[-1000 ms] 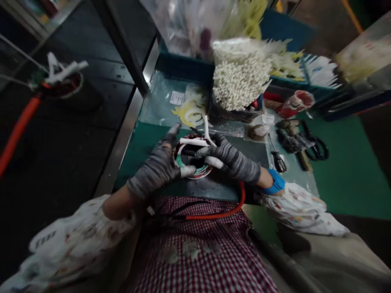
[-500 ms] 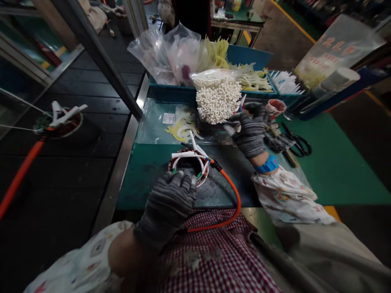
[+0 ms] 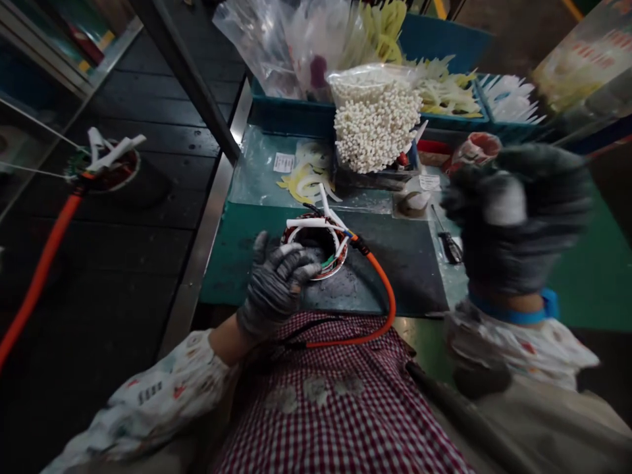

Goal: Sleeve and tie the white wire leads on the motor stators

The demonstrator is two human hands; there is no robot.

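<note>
A round wound stator (image 3: 316,245) with white sleeved leads sticking up lies on the dark mat (image 3: 395,263) in front of me. An orange cable (image 3: 382,309) curves from it toward my lap. My left hand (image 3: 274,283), in a grey glove, grips the stator's near left rim. My right hand (image 3: 513,217), also gloved, is raised close to the camera at the right and blurred; something small and white shows at its fingers, what it is I cannot tell.
A bag of white sleeves (image 3: 375,122) stands behind the stator, before blue bins (image 3: 296,112) of yellow and white parts. A screwdriver (image 3: 447,240) and tape roll (image 3: 412,203) lie at right. A second stator (image 3: 103,164) with orange cable sits at left.
My right hand has come back from the bag of white sleeves and risen toward the camera. My left hand has shifted from covering the stator's near edge to gripping its left rim.
</note>
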